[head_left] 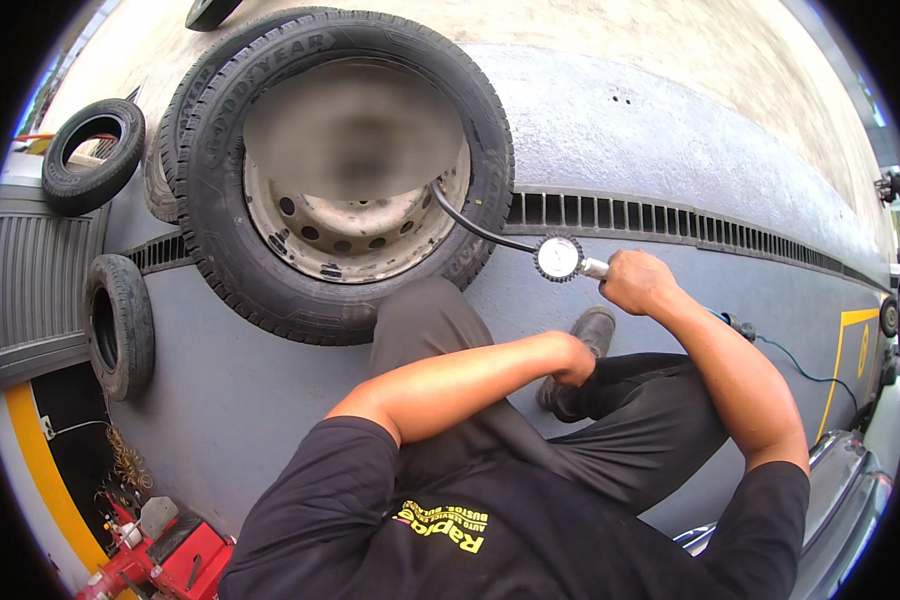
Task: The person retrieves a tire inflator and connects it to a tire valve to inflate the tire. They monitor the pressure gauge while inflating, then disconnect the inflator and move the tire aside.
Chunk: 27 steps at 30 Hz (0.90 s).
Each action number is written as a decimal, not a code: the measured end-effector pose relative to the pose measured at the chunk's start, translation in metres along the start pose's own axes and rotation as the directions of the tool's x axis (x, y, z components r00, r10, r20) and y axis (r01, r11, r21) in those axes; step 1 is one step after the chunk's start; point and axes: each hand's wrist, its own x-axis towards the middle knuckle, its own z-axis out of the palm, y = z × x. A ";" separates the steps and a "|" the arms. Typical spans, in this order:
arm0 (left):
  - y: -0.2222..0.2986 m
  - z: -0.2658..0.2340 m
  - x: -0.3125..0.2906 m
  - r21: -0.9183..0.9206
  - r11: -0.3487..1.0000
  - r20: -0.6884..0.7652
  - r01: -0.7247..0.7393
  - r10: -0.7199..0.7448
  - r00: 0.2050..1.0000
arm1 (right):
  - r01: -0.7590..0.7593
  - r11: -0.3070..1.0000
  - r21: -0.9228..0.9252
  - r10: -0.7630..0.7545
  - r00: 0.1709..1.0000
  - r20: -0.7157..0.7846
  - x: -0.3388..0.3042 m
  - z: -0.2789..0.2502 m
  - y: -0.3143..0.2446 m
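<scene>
A: Black tee point(570, 530) is closest to cam, yellow print point(450, 525) on chest. L to R, what's there?

B: Far L, 2 loose tyres: upper one point(95, 155) & lower one point(120, 325). Then the wheel point(340, 312), just past the person's L knee point(425, 315), w/ another tyre point(192, 82) right behind. Hose point(475, 230) runs from its rim point(355, 262) to the gauge point(558, 259).

A: Hands?

B: L hand point(575, 360) is by a shoe point(597, 328); fingers hidden, can't tell if it's got anything. R hand point(638, 283) is clenched round the gauge's handle point(595, 268), R of the wheel. Teal line point(810, 365) shows past the R forearm point(735, 360).

A: Handling?

B: Wheel's prob. heavy & stiff; best hold = tread point(235, 288), both sides. Hose looks bendy, so grab near an end. Gauge prob. light, dial maybe fragile; metal handle's the spot, poss. slick.

A: Looks?

B: Wheel: black rubber, blocky tread, raised lettering. Rim's silvery-grey, scuffed, w/ brown marks & round holes; upper part's blurred, can't tell. Hose: black, thin. Gauge: round, pale face, black toothed guard point(540, 273); reading's too small to tell.
</scene>
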 end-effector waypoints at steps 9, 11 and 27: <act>0.004 0.006 -0.001 -0.082 0.993 -0.071 -0.086 0.080 0.994 | 0.030 0.999 -0.023 -0.031 0.998 -0.048 0.004 0.006 0.001; 0.004 0.006 -0.001 -0.025 0.996 -0.067 -0.084 0.083 0.994 | 0.036 0.999 -0.027 -0.038 0.997 -0.065 0.004 0.007 0.002; 0.009 0.001 -0.009 -0.009 1.000 -0.043 -0.024 0.023 0.999 | 0.034 0.999 -0.013 -0.035 0.999 -0.029 0.008 0.005 0.003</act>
